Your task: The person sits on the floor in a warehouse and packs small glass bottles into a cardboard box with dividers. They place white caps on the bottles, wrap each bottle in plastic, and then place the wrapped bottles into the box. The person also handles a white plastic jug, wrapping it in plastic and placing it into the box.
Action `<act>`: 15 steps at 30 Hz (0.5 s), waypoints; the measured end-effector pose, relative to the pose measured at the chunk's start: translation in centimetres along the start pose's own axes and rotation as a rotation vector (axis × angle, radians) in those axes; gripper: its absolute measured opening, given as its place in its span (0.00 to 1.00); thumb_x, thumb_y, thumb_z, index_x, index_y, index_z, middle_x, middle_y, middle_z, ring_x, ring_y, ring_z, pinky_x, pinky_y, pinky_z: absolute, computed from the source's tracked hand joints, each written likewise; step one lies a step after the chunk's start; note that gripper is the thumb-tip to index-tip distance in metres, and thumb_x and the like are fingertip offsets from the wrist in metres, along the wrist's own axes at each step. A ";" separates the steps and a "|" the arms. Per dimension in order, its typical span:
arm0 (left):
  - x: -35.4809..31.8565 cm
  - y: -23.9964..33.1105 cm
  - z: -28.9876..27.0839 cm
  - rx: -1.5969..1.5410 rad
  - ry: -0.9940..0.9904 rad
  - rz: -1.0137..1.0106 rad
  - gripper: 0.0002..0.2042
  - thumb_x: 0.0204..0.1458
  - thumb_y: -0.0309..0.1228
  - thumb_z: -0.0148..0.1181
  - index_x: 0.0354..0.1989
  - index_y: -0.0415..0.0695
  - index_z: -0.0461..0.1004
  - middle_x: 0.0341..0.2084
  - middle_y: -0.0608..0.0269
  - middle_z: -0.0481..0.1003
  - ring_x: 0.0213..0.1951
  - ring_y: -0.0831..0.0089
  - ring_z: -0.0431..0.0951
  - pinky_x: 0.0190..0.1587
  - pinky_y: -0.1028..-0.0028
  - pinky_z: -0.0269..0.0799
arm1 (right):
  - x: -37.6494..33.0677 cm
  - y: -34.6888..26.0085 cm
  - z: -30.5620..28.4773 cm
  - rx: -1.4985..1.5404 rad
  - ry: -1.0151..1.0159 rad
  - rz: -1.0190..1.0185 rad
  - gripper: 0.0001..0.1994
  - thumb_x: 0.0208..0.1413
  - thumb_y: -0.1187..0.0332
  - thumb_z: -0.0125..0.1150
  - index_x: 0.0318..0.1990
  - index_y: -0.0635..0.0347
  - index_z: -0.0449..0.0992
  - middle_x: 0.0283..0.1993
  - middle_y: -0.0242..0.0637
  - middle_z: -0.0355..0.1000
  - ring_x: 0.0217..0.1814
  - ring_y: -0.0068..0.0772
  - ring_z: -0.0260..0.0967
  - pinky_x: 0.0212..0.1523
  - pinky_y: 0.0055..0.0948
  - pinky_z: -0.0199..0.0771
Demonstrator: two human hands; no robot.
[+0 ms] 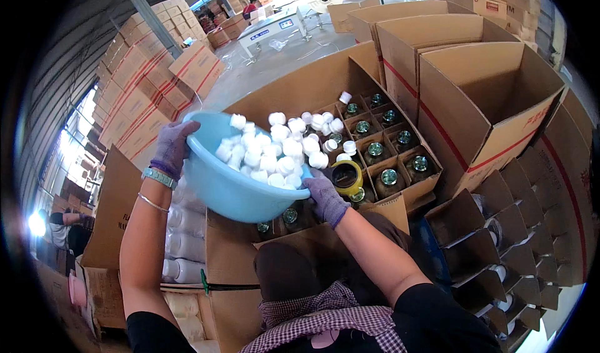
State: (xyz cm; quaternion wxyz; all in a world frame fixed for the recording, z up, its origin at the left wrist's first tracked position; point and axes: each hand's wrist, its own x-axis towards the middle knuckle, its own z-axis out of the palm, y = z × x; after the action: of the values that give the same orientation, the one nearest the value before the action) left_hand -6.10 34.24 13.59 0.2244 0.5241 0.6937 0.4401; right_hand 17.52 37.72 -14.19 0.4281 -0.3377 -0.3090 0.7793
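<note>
A light blue plastic basin (244,206) full of white caps (275,153) is tilted away from me over a divided carton (294,81). My left hand (170,145), in a purple glove, grips its left rim. On its right side, my gloved right hand (326,196) is closed around the rim. Caps lie loose past the basin's far edge, over the carton's compartments. Glass bottles (389,177) with greenish mouths stand upright in the cells. A yellow ring-shaped thing (347,175) with a dark middle sits beside my right hand; its kind I cannot tell.
Open cartons (484,96) stand in a row at the right. Below them are cardboard dividers (462,228). White plastic bottles (186,245) lie stacked under my left arm. A white and blue machine (272,33) and stacked boxes (147,87) are farther back.
</note>
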 end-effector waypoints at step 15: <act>-17.6 -4.4 -5.5 -0.316 0.293 0.231 0.22 0.57 0.32 0.51 0.55 0.29 0.72 0.46 0.53 0.77 0.46 0.69 0.76 0.50 0.72 0.72 | -6.1 -1.7 2.8 0.157 -0.208 0.077 0.30 0.58 0.61 0.64 0.63 0.66 0.60 0.46 0.39 0.75 0.33 0.28 0.76 0.22 0.24 0.78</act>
State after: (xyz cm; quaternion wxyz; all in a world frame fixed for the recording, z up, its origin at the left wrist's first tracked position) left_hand -6.51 15.64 10.07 0.1488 0.4889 0.5770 0.6371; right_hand 18.53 32.59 -9.68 0.3889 -0.2322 -0.2765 0.8476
